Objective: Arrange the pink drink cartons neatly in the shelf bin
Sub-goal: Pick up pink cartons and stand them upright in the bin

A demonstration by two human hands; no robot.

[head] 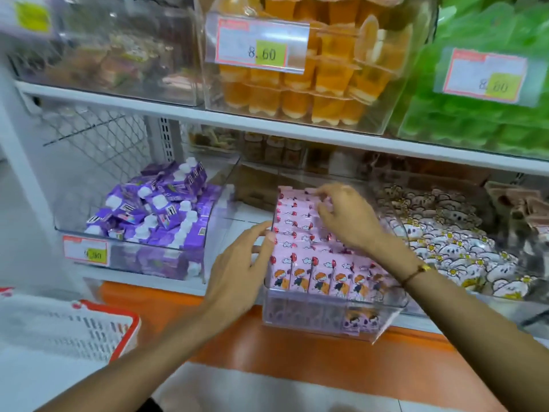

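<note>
Here, both hands on pink cartons [300, 233].

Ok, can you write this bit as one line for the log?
left hand: fingers on bin left edge | right hand: pinching a back carton | pink cartons: upright in rows

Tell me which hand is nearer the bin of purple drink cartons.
Left. The left hand rests at the pink carton bin's left wall, facing the purple drink cartons. The right hand is over the pink cartons, farther right.
</note>
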